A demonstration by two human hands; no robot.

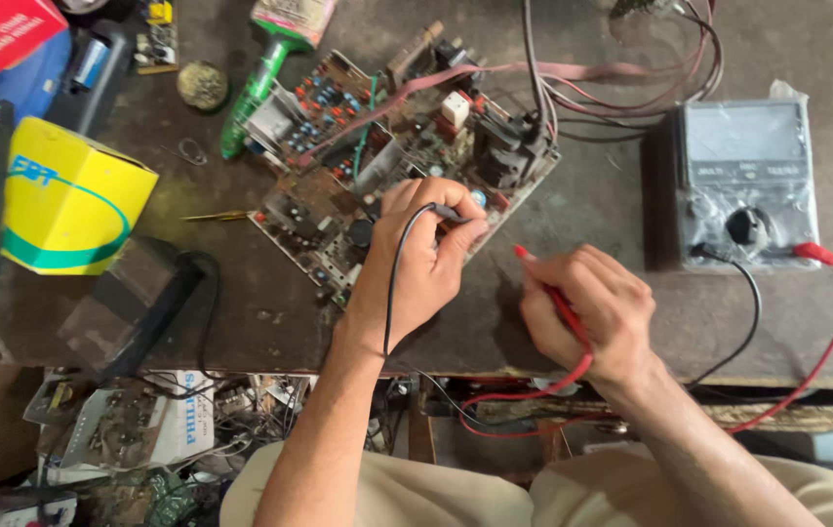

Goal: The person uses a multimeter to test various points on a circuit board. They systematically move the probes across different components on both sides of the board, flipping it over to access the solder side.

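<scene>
While the left hand (423,256) pinched a black probe (451,213) against the circuit board (377,146), the right hand (587,312) gripped a red probe (545,283) just beside the board, near the grey meter (743,185).

Bare bench (592,195) lies open between circuit board (387,146) and multimeter (743,185).

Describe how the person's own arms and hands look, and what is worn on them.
Both arms are bare from the elbows down: no sleeves, gloves, watch or rings show. The left hand and right hand have uncovered fingers. The only clothing in view is light beige cloth over the lap at the bottom edge.
</scene>
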